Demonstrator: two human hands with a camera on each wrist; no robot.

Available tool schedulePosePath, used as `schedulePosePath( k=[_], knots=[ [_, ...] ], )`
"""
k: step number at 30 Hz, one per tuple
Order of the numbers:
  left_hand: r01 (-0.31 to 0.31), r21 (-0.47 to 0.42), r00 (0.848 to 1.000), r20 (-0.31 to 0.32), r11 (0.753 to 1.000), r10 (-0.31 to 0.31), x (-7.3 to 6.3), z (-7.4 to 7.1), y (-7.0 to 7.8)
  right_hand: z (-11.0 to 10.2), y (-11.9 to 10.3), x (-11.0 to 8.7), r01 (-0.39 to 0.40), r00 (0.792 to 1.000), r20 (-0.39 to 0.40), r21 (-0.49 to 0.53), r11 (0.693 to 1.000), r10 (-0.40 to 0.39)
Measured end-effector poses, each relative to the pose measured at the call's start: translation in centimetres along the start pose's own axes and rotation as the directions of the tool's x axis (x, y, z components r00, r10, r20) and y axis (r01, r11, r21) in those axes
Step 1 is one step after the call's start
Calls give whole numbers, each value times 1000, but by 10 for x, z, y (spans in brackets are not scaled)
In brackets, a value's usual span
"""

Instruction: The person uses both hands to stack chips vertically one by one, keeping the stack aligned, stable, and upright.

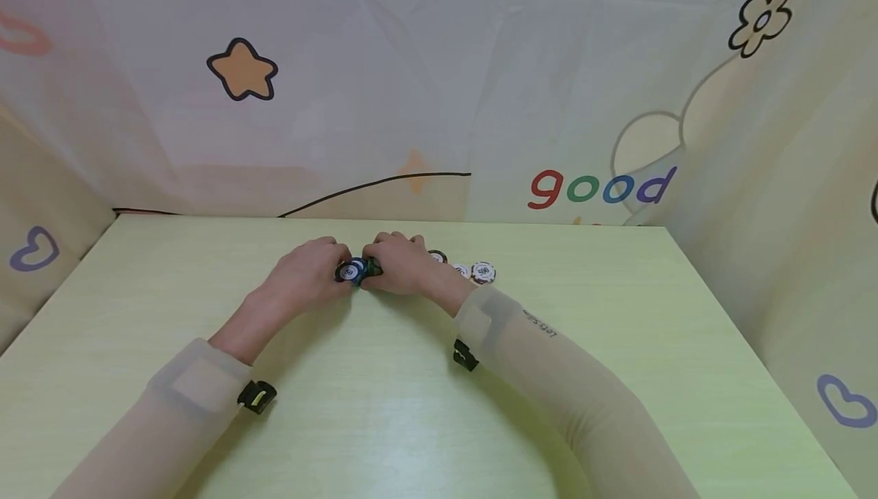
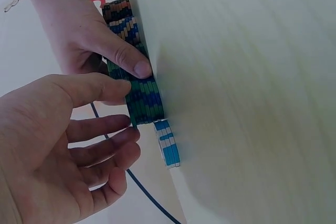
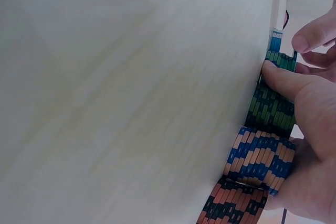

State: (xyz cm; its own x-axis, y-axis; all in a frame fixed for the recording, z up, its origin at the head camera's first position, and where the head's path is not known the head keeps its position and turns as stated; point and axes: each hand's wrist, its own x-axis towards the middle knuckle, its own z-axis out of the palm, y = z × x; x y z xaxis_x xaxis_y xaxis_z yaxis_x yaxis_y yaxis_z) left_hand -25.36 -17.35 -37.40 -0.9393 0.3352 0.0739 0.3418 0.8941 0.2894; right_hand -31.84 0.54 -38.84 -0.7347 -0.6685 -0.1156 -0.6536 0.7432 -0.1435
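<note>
My left hand [image 1: 309,274] pinches a chip at the top of a stack of green and blue poker chips [image 2: 146,100], between thumb and forefinger. The other left fingers curl loosely beside it. Reaching in from the right, my right hand [image 1: 401,264] grips that stack, its thumb [image 3: 281,77] across the near side and its fingers mostly hidden behind. A dark green stack [image 3: 270,111] stands close by, partly under the right hand. At the left end is a short white and blue stack [image 2: 167,145].
A blue and beige stack [image 3: 260,158] and a black and orange stack [image 3: 235,203] continue the row rightward. White-topped chips [image 1: 483,272] stand at its right end. Behind the pale wooden table [image 1: 384,407] hangs a printed cloth [image 1: 384,80].
</note>
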Motion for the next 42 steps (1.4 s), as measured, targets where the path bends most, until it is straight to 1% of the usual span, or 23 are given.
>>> schedulePosePath(
  k=[4,10,19,27,38,42],
  knots=[
    [-3,-6,1000,-1,1000,3,-1,-1,-1,0,1,0,3,1000,-2,0,1000,-3],
    [-23,-16,1000,-17,1000,23,1,-1,-2,1,2,1,3,1000,-4,-4,1000,-3],
    [-4,-21,1000,-22,1000,3,4,1,-2,1,1,1,5,1000,-6,6,1000,-5],
    [1,-11,1000,-28,1000,-1,8,4,-3,1,1,1,0,1000,0,4,1000,0],
    [4,-9,999,-33,1000,-4,9,5,-1,0,1,0,-3,1000,-1,8,1000,3],
    [10,-15,1000,-23,1000,-10,10,5,-1,2,2,1,-3,1000,-2,2,1000,3]
  ],
)
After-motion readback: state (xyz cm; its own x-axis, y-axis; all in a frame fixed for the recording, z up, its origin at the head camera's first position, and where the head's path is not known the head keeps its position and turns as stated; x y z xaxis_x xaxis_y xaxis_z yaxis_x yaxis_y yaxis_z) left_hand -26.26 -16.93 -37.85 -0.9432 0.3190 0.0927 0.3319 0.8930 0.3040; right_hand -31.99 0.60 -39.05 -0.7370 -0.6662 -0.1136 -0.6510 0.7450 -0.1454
